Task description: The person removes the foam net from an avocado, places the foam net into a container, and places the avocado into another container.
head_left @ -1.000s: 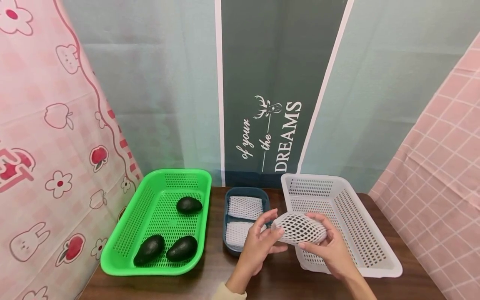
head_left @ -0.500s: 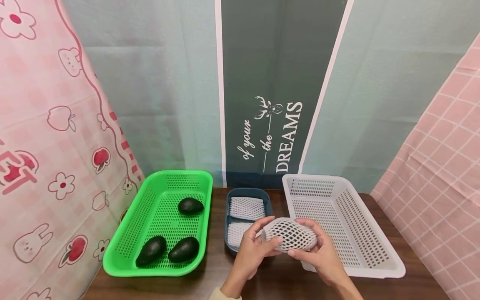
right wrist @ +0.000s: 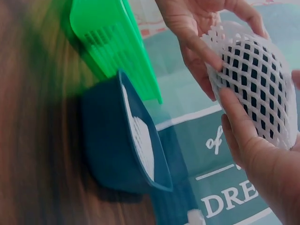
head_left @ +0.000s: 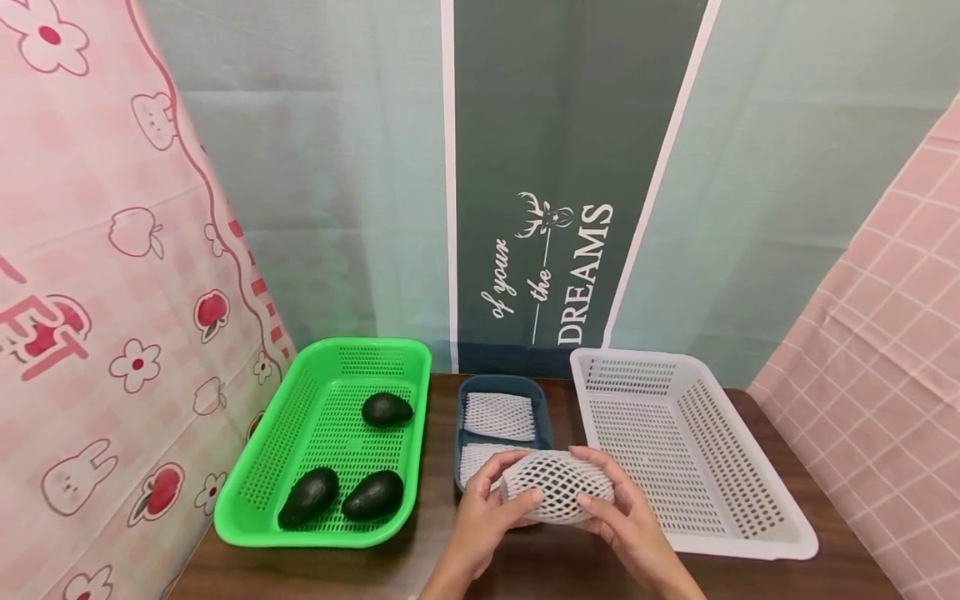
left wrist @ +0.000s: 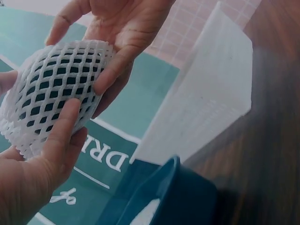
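Observation:
Between both hands is an avocado in a white foam net sleeve, held above the table's front part. My left hand grips its left end, thumb on the near side. With thumb and fingers my right hand holds the right end. Dark skin shows through the mesh in the left wrist view, where the netted avocado has a loose, frilled net edge at one end. Just behind the hands stands a dark blue divided box with flat white foam nets in its two compartments; the hands partly cover the nearer one.
On the left, a green basket holds three bare dark avocados, one of them the rear avocado. A white basket stands at the right. Behind the brown table hangs a printed curtain, with pink cloths at both sides.
Both hands have brought the netted avocado left and closer to the body. The right hand has come away from over the white basket. The view has shifted slightly.

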`<state>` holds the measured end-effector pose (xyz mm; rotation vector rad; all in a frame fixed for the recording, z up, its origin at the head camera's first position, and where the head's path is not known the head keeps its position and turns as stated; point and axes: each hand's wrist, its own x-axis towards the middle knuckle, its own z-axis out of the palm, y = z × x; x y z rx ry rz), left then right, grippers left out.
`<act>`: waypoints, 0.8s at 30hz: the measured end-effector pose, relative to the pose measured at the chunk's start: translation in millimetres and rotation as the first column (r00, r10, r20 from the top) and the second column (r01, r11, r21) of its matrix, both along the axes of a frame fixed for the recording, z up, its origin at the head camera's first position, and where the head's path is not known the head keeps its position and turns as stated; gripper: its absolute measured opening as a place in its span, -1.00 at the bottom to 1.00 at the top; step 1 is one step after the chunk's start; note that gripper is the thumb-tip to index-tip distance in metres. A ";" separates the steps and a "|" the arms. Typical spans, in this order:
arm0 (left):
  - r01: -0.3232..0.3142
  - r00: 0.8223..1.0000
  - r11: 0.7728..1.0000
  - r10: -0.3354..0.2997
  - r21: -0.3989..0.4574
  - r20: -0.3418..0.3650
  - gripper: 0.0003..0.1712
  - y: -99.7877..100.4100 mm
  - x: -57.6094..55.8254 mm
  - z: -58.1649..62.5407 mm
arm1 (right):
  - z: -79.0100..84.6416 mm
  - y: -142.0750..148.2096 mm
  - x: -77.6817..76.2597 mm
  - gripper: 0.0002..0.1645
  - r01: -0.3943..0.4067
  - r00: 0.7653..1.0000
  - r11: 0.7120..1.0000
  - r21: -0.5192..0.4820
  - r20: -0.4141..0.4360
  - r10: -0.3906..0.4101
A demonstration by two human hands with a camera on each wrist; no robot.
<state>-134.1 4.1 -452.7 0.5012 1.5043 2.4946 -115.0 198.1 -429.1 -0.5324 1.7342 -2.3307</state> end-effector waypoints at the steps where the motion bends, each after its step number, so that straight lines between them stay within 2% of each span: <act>1: -0.006 1.000 1.000 0.006 0.001 -0.007 -0.49 -3.2 1.1 -2.9 | -0.5 -3.1 1.5 -0.38 0.002 1.000 1.000 -0.010 0.030 -0.002; 4: -0.032 0.999 0.999 0.031 -0.018 -0.043 -0.50 -13.5 6.6 -9.1 | -5.6 -12.5 6.0 -0.27 0.038 0.995 0.999 -0.004 0.089 -0.037; 7: -0.045 0.997 0.999 0.043 -0.029 -0.067 -0.51 -24.3 12.0 -14.8 | -15.3 -20.1 10.3 -0.13 0.107 0.989 0.994 0.020 0.104 -0.108; 13: -0.042 0.990 0.998 0.035 -0.046 -0.134 -0.49 -41.9 19.8 -22.3 | -36.8 -31.8 18.9 -0.02 0.204 0.976 0.978 0.036 0.067 -0.206; 19: -0.021 0.991 0.998 0.011 -0.067 -0.133 -0.48 -52.9 24.4 -33.4 | -52.8 -42.9 25.9 -0.06 0.284 0.959 0.956 0.073 -0.019 -0.284; 21: -0.001 0.992 0.997 -0.008 -0.076 -0.123 -0.47 -54.6 25.1 -38.5 | -57.4 -44.2 28.0 -0.08 0.302 0.953 0.949 0.089 -0.004 -0.303; 24: 0.026 0.997 0.993 -0.034 -0.114 -0.071 -0.45 -56.6 26.3 -44.9 | -64.4 -42.9 30.9 -0.09 0.286 0.951 0.950 0.126 0.089 -0.298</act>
